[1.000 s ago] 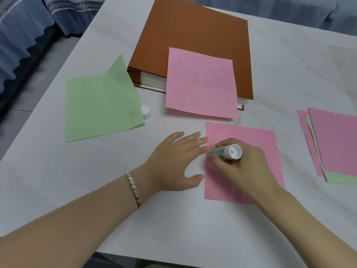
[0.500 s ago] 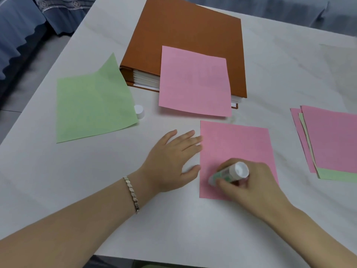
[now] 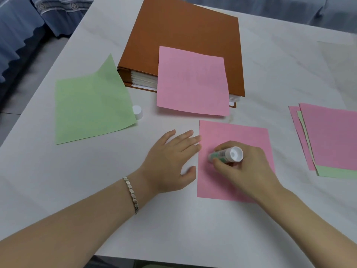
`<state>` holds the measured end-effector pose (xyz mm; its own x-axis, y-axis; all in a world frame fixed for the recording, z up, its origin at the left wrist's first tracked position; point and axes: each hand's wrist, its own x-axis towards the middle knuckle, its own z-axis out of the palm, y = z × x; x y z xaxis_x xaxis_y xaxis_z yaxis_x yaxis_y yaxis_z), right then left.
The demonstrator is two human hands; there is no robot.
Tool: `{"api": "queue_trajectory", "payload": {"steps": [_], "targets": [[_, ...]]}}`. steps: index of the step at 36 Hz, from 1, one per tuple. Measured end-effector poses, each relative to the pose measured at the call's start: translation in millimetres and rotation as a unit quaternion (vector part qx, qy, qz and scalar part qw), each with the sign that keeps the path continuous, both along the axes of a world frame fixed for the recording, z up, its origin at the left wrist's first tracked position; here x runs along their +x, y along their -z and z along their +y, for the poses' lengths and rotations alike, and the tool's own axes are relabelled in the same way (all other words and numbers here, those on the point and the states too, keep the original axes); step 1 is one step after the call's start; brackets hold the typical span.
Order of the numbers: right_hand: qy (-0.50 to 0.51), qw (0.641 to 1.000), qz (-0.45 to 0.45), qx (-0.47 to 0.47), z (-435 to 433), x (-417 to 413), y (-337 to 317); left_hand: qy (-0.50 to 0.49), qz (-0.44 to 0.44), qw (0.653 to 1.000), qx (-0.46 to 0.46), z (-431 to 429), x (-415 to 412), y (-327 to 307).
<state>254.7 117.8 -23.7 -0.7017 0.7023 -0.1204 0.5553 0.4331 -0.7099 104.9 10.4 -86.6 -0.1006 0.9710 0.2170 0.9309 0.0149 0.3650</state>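
Observation:
A pink paper sheet [image 3: 239, 136] lies flat on the white table [image 3: 58, 190] in front of me. My right hand [image 3: 249, 171] grips a green and white glue stick [image 3: 225, 155], its tip down on the sheet near the left edge. My left hand [image 3: 170, 161] lies flat on the table, fingers straight, with the fingertips touching the sheet's left edge. The glue stick's white cap [image 3: 137, 112] stands on the table beside a green sheet [image 3: 88, 105].
A brown binder [image 3: 183, 35] lies at the back, with another pink sheet [image 3: 191, 82] resting partly on it. A stack of pink and green sheets [image 3: 332, 136] sits at the right edge. Blue fabric [image 3: 19, 26] hangs beyond the table's left side.
My right hand moved the glue stick down the sheet's left edge, then back up toward the middle. My left hand stayed flat at the sheet's edge.

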Motion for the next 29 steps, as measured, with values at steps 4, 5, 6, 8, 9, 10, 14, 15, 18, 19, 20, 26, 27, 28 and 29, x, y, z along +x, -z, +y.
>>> {"api": "queue_trajectory", "payload": {"steps": [4,5,6,8,9,10,14,15,18,19,20,26,27,28,29], "targets": [[-0.018,1.000,-0.008,-0.012,-10,14,-1,-0.001,-0.003,1.000,0.001,0,0,-1],[-0.025,1.000,-0.012,-0.014,-13,18,-1,-0.001,-0.003,1.000,0.000,0,0,-1],[-0.031,0.999,-0.015,-0.016,-16,22,-1,-0.001,-0.003,1.000,-0.001,0,0,-1],[-0.045,0.998,-0.022,-0.022,-20,28,-3,0.000,-0.004,1.000,-0.003,0,0,-1],[-0.052,0.998,-0.029,-0.026,-22,30,-4,0.000,-0.004,1.000,-0.003,0,0,-1],[-0.058,0.997,-0.040,-0.031,-23,31,-6,0.000,-0.003,1.000,-0.003,0,0,-1],[-0.020,0.997,-0.041,-0.058,-11,27,-10,-0.003,0.002,1.000,-0.003,0,0,0],[0.006,0.998,-0.021,-0.053,-6,25,-10,-0.003,0.003,1.000,-0.003,0,0,1],[0.069,0.996,0.021,-0.042,8,15,-7,-0.001,0.007,1.000,-0.005,1,0,1],[0.074,0.996,0.019,-0.035,12,12,-5,0.000,0.008,1.000,-0.005,2,0,1],[0.072,0.997,0.012,-0.026,14,8,-3,0.000,0.009,1.000,-0.005,1,1,1],[0.058,0.998,0.000,0.002,15,4,6,-0.003,0.014,1.000,-0.002,2,1,0],[0.055,0.998,0.002,0.005,13,5,6,-0.003,0.013,1.000,-0.003,2,1,-1],[0.050,0.999,0.004,0.008,11,7,5,-0.004,0.011,1.000,-0.005,1,1,-1],[0.044,0.999,0.005,0.009,8,10,4,-0.005,0.009,1.000,-0.006,1,1,-1]]}}
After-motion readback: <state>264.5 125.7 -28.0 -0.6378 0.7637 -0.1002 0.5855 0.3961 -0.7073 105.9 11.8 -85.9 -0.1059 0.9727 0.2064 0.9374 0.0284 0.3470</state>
